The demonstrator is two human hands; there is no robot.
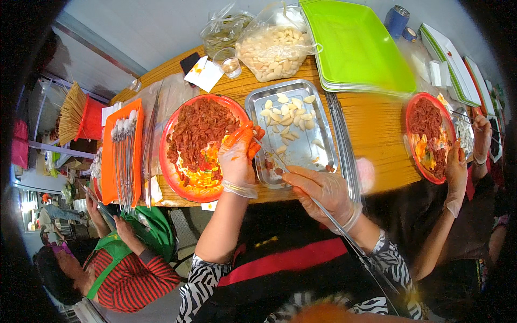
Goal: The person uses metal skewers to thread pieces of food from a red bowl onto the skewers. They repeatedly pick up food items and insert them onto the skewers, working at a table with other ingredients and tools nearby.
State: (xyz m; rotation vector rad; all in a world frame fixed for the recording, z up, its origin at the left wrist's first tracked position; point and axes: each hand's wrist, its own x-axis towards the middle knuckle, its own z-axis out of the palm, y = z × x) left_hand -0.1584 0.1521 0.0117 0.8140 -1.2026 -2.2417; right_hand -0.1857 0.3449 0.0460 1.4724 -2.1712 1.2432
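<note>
My right hand (319,194), in a clear plastic glove, grips several long metal skewers (337,222) that run down towards my right sleeve. One skewer tip reaches up to my left hand (239,153), whose gloved fingers are stained orange and curled at the tip; whether they hold a piece of meat I cannot tell. Just left of that hand is a red round plate (164,161) of marinated sliced meat (200,129) with orange sauce. Behind the hands lies a metal tray (251,105) with peeled garlic cloves (286,115) and a few meat bits.
Metal skewers (343,149) lie right of the tray, below stacked green trays (355,44). Bagged garlic (274,54) and a clear cup (231,68) stand behind. An orange tray (107,161) holds loaded skewers at left. A co-worker in a green apron (153,230) sits left; another's gloved hands (456,173) work at right.
</note>
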